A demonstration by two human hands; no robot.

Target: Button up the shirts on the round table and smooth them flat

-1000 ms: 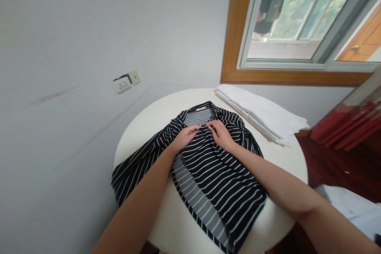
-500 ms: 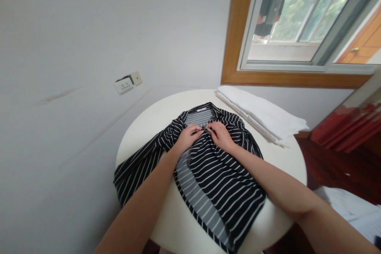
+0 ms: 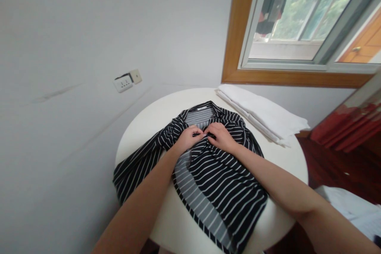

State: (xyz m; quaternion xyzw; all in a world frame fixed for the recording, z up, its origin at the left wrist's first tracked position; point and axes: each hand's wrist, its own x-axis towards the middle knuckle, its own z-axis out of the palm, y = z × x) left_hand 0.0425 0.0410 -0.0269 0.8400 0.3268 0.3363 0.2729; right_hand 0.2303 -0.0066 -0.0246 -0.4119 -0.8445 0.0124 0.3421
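Note:
A black shirt with white stripes (image 3: pixel 220 178) lies spread on a round white table (image 3: pixel 139 127), its collar toward the wall. One sleeve reaches to the left and hangs over the table's edge. Below the chest the front falls apart, showing the grey inner side. My left hand (image 3: pixel 190 136) and my right hand (image 3: pixel 220 135) meet at the upper front, just below the neck opening. Both are closed, thumbs and fingers pinching the shirt's front edges. Whatever small part sits between the fingertips is hidden.
Folded white cloth (image 3: pixel 258 111) lies at the table's back right. A wall socket (image 3: pixel 123 83) is on the wall at left. A wood-framed window (image 3: pixel 229 47) is at the upper right, with a red curtain (image 3: pixel 345 131) below. White material (image 3: pixel 351 206) sits low at the right.
Both hands stay pinched at the same spot on the shirt front, with the fingertips shifted slightly. The shirt has hardly moved.

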